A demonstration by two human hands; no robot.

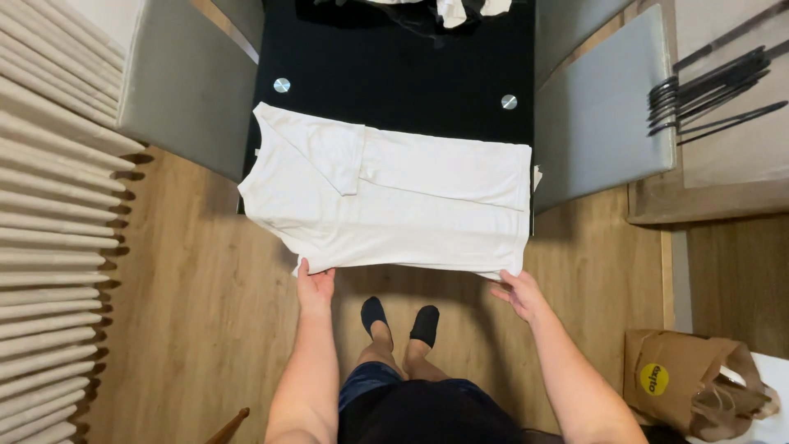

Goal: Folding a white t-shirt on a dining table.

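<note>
Head view looks straight down on a white, short-sleeved cotton T-shirt [394, 197] lying partly folded on a black glass tabletop [394, 70], with one sleeve turned in across its body and its near edge hanging just past the table's front. The left hand [315, 288] pinches that near edge at its left corner, thumb on top, and the right hand [519, 294] grips the same edge at the right corner, fingers curled under the cloth. Two grey upholstered chairs [600, 115] flank the table, and the person's feet in black socks [400, 321] stand on the pale wood plank floor [205, 329] below. The likeliest risk is that an uneven lift drags the folded sleeve loose, or that the overhanging cloth slides off the smooth glass toward the floor if either pinch slackens.
</note>
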